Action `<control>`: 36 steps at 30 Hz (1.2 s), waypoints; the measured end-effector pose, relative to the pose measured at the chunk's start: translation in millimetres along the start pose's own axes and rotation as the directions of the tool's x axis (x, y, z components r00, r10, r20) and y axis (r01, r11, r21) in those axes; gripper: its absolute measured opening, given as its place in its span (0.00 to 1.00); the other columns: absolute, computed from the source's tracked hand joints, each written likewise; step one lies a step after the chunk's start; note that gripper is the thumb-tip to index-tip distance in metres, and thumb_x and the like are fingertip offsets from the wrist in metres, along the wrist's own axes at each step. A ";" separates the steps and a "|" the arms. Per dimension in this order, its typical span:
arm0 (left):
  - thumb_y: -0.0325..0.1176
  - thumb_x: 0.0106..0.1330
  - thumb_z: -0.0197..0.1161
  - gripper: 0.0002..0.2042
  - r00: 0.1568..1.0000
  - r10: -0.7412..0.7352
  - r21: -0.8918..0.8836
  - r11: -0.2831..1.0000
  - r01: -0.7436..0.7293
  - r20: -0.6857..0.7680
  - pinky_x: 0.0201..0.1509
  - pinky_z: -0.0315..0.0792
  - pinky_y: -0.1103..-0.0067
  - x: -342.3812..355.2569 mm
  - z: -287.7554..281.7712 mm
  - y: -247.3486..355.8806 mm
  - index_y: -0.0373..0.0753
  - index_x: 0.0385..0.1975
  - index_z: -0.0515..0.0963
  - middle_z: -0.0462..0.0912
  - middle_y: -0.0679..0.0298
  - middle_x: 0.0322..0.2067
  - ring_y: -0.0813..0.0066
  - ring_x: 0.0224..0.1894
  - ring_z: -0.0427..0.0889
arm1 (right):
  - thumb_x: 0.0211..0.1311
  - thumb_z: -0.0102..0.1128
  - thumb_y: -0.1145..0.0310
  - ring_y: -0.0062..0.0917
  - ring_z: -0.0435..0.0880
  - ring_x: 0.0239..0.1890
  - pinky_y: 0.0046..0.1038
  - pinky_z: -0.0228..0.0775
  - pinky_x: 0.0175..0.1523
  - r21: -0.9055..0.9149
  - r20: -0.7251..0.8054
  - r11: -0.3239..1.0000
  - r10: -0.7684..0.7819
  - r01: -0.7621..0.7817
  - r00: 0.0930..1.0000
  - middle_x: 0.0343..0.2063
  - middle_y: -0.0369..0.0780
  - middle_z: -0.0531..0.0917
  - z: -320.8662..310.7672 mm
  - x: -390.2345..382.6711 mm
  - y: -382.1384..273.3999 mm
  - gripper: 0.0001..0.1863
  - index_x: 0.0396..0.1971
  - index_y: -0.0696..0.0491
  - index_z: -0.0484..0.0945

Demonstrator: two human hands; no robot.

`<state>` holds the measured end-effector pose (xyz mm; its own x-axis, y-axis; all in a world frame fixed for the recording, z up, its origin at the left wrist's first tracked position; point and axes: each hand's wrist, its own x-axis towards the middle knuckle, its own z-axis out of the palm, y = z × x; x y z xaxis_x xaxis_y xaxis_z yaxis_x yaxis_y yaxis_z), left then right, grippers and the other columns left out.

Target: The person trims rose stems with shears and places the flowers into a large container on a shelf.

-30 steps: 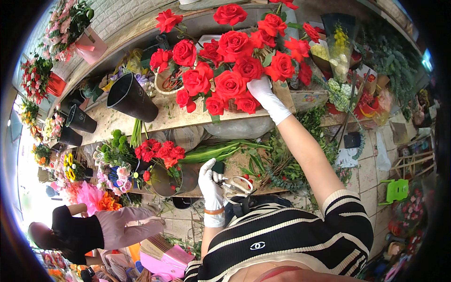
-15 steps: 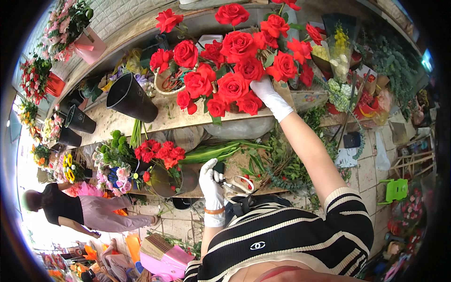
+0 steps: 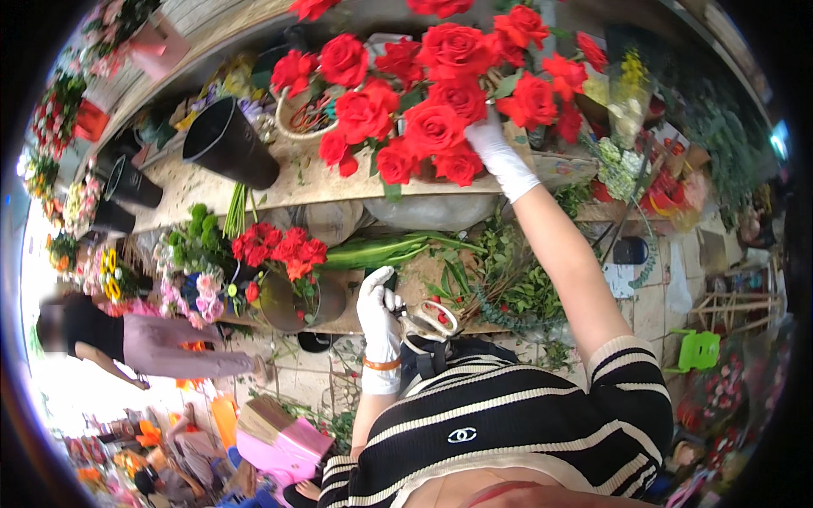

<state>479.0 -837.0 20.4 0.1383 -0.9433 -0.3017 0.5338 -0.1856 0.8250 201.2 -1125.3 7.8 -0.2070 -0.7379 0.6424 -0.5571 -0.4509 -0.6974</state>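
A large spread of open red roses (image 3: 436, 127) fills the upper middle, its blooms facing up. My right hand (image 3: 489, 146), in a white glove, reaches in at the right side of the blooms; its fingers are hidden behind them, so any grip does not show. Lower down, in front of my body, my left hand (image 3: 378, 317) is gloved in white with an orange band at the wrist. Its fingers curl around a pair of scissors (image 3: 442, 317) with pale loop handles, the index finger partly raised. The stems of the large roses are mostly covered.
A wooden bench (image 3: 296, 182) carries a black bucket (image 3: 230, 144) and a wicker basket (image 3: 292, 125). Below are smaller red roses (image 3: 284, 252), long green leaves (image 3: 381, 251) and cut foliage (image 3: 525, 275). A person (image 3: 157, 343) stands at left; a green stool (image 3: 697, 349) is at right.
The whole view has tilted and shifted, so the bench and the roses sit higher in the picture. Both hands keep much the same pose. The person at left appears farther left.
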 end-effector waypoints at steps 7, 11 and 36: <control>0.22 0.62 0.40 0.15 1.000 0.009 -0.042 0.999 -0.008 0.030 0.24 0.62 0.84 9.6 -15.1 -10.7 0.31 0.44 0.73 0.72 0.67 0.25 0.85 0.16 0.58 | 0.52 0.49 0.61 0.45 0.80 0.32 0.39 0.71 0.36 -0.275 0.031 0.960 -0.049 0.056 0.998 0.24 0.50 0.80 -23.6 -10.6 16.5 0.13 0.24 0.56 0.77; 0.21 0.61 0.38 0.16 1.000 0.010 -0.033 0.999 -0.010 0.010 0.24 0.64 0.83 8.1 -20.6 -7.1 0.30 0.44 0.72 0.78 0.61 0.33 0.85 0.16 0.59 | 0.48 0.48 0.61 0.45 0.80 0.28 0.40 0.71 0.34 -0.528 0.070 0.844 -0.064 0.092 0.995 0.20 0.50 0.80 -30.1 -7.1 32.1 0.15 0.18 0.58 0.76; 0.21 0.58 0.44 0.16 0.746 0.498 0.501 0.827 -0.255 -0.442 0.56 0.66 0.75 213.4 -268.0 7.8 0.31 0.43 0.75 0.79 0.54 0.41 0.65 0.47 0.76 | 0.51 0.63 0.66 0.32 0.73 0.55 0.26 0.63 0.57 -0.282 0.755 0.770 0.546 -0.573 0.362 0.53 0.49 0.73 -29.6 -255.9 -178.9 0.38 0.62 0.56 0.57</control>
<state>736.2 -966.0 -165.6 0.7374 -0.6750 -0.0257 -0.0121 -0.0512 0.9986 330.1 -841.0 -22.4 0.2280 -0.8929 -0.3882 -0.5371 0.2172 -0.8151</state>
